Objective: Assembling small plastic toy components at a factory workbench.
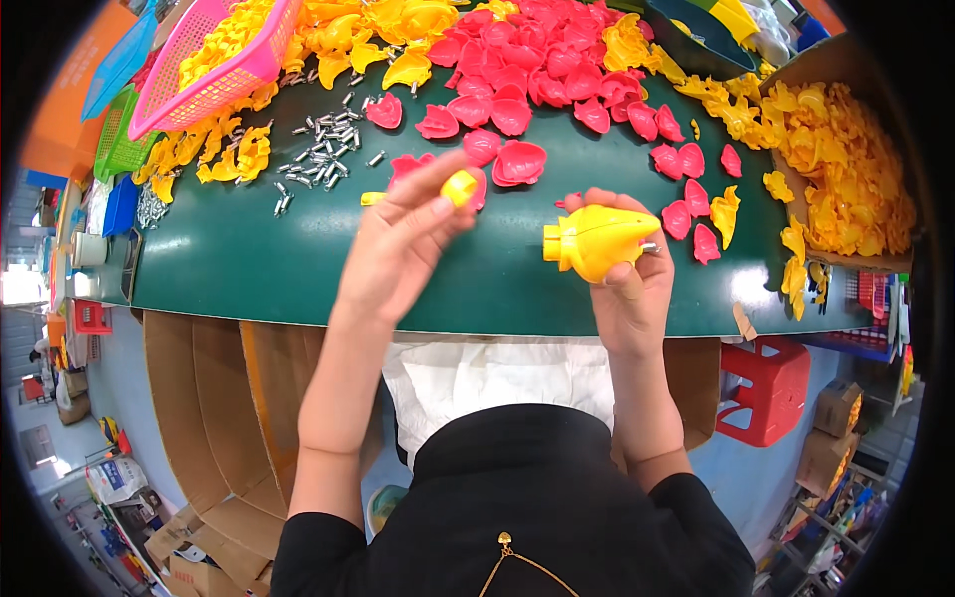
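Above the near part of the green table, my right hand (637, 298) is closed around a yellow pointed plastic piece (597, 242) with a stepped collar facing left. A short metal pin (651, 248) shows by its tip end, between the piece and my fingers. My left hand (403, 224), raised to the left, pinches a small yellow cap (459, 188) between thumb and fingertips. The cap and the pointed piece are apart. Behind my left hand lie red shell-shaped pieces (519, 163), and a small yellow part (372, 199) rests on the table beside it.
Loose metal pins (333, 141) lie at the left. A pink basket (261, 62) of yellow pieces stands far left; a cardboard box (875, 262) of yellow pieces stands right. A dark bowl (701, 42) sits at the back. An open carton (199, 398) and red stool (766, 393) stand below the table edge.
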{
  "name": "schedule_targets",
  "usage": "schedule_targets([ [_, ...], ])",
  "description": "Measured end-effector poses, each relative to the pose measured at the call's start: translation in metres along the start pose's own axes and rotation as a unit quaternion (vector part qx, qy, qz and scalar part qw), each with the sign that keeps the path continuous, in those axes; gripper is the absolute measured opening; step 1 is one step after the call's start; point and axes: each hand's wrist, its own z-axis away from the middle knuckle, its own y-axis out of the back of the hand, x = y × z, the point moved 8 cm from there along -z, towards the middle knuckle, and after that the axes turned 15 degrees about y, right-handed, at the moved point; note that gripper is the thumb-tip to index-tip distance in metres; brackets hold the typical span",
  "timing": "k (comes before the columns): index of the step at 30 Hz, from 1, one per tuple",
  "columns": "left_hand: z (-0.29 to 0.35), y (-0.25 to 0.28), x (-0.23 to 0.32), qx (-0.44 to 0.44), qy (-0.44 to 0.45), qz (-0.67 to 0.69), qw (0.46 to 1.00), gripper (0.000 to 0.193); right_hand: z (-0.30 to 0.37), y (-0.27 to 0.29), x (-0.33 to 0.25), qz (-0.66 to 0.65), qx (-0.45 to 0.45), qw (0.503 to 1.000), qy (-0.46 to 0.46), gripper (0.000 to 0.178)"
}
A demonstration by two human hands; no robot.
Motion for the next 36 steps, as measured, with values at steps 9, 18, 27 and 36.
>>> schedule_targets([
  [9, 0.018, -0.026, -0.044, -0.051, 0.024, 0.103, 0.993, 0.038, -0.005, -0.025, 0.005, 0.031, -0.067, 0.997, 0.022, 0.064],
  [18, 0.032, -0.031, -0.021, 0.136, -0.163, -0.307, 0.928, 0.056, -0.007, -0.013, -0.007, 0.045, -0.061, 0.997, 0.013, 0.068],
  [27, 0.047, -0.033, -0.016, 0.107, -0.229, -0.300, 0.920, 0.054, 0.002, -0.013, 0.005, 0.062, -0.085, 0.994, -0.033, 0.059],
  [36, 0.041, -0.038, -0.024, 0.038, -0.197, -0.220, 0.955, 0.036, 0.002, -0.014, -0.010, 0.040, -0.100, 0.994, 0.021, 0.059],
])
